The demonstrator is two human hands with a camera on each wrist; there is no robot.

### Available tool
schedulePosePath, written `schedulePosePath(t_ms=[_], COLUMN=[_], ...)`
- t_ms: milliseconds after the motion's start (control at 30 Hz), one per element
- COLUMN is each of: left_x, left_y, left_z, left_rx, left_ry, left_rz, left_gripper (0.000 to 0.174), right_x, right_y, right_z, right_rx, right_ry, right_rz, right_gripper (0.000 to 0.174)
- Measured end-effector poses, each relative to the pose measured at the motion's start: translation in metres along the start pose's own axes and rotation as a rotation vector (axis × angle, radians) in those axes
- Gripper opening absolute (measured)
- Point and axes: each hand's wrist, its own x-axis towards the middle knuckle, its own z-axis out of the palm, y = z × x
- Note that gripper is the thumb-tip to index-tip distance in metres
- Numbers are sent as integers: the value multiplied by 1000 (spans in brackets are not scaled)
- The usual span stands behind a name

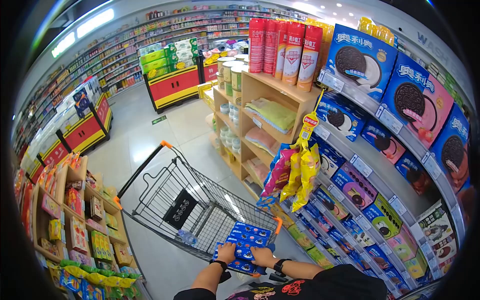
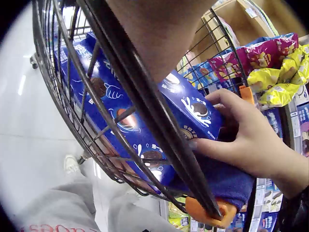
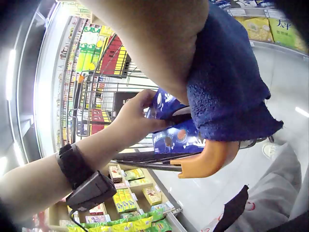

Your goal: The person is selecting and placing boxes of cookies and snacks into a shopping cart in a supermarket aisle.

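Several blue Oreo cookie boxes (image 1: 250, 231) lie stacked at the near end of a black wire shopping cart (image 2: 147, 99). In the head view my left hand (image 1: 226, 253) grips the left side of a box, and my right hand (image 1: 262, 255) holds its right side. The left wrist view shows the right hand's thumb and fingers spread round a blue box's end. My left hand's thumb lies along a box edge in the right wrist view. A dark blue towel (image 3: 227, 82) hangs over the cart's rim beside an orange corner piece (image 3: 210, 159).
A clear plastic bottle (image 1: 187, 237) lies in the cart. Shelves of Oreo boxes (image 1: 362, 62) rise close on the right, with yellow snack bags (image 1: 304, 175) hanging in front. A low snack shelf (image 1: 64, 220) stands left. Red-and-yellow display stands (image 1: 175, 89) are farther back.
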Motion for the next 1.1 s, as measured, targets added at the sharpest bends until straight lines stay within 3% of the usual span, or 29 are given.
schedulePosePath(t_ms=[100, 200, 400, 633, 800, 933, 1000, 1033, 1100], left_x=[1, 3, 1, -2, 0, -4, 2, 6, 25], left_y=[1, -1, 1, 10, 16, 19, 20, 21, 25], left_z=[7, 15, 23, 13, 25, 24, 21, 19, 1], left_rx=[-13, -30, -29, 27, 86, 126, 172, 192, 122], left_ry=[-43, -56, -54, -221, -188, -183, -245, -275, -326], left_rz=[-33, -45, -54, -10, -41, -42, -49, -46, -44], left_gripper=[44, 48, 67, 83, 77, 74, 86, 91, 78], right_x=[3, 2, 4, 5, 5, 3, 3, 5, 9], right_y=[0, 0, 1, 1, 7, 16, 23, 26, 45], right_z=[1, -1, -1, -1, 5, 14, 6, 2, -8], right_rx=[-38, 5, -18, -14, 27, 270, 523, 669, 946], right_ry=[-78, -44, -68, -163, -126, 113, 168, 145, 100], right_rz=[14, 0, -26, -15, -23, -194, -316, -265, -148], right_gripper=[79, 55, 57, 41, 31, 30, 29, 27, 25])
